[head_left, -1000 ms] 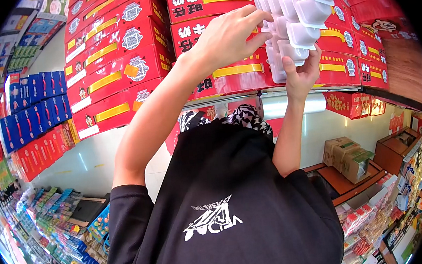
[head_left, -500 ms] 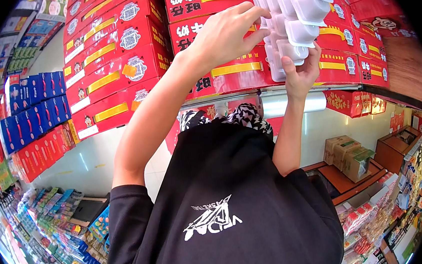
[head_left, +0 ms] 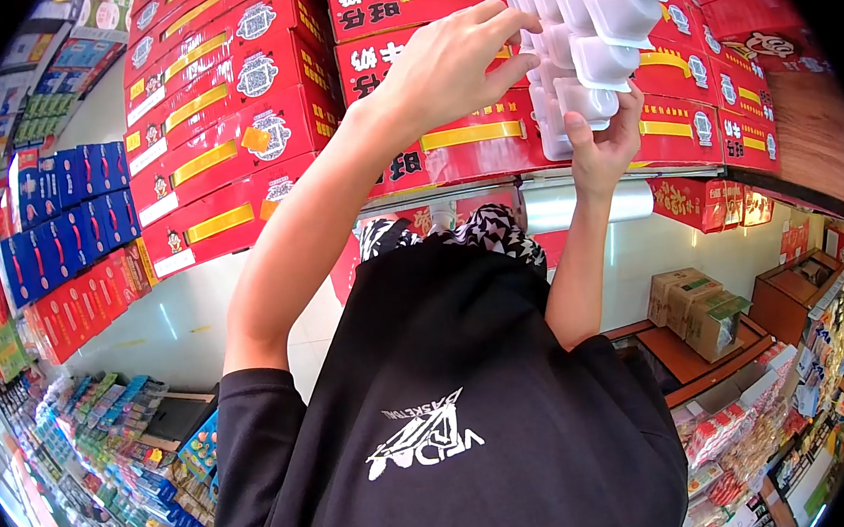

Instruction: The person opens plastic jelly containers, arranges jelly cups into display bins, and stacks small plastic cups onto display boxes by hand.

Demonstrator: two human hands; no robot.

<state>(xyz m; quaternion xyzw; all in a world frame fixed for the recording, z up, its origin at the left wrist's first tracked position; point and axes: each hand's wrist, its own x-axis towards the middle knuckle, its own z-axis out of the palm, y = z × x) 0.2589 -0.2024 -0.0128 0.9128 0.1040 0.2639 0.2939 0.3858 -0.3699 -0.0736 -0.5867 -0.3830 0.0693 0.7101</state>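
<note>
A block of joined white plastic cups [head_left: 578,34], stacked in rows, leans at the upper right against red cartons. My right hand [head_left: 605,152] grips its lower end, with the thumb in front and the fingers partly hidden behind. My left hand [head_left: 460,64] reaches in from the left, its thumb and fingers apart. Those fingertips touch the left side of the cups, and I see nothing held between them. Below and behind both hands are stacked red milk cartons [head_left: 471,137] with yellow handles.
More red cartons [head_left: 223,170] are piled on the left. Beneath the stack's edge lies a roll of clear plastic [head_left: 588,206]. Blue boxes [head_left: 67,224] stand farther left. Brown cardboard boxes [head_left: 697,312] sit at the lower right, near crowded goods shelves [head_left: 118,461].
Hardly anything differs. Both hands keep their places on the white cups, and the view has shifted only slightly.
</note>
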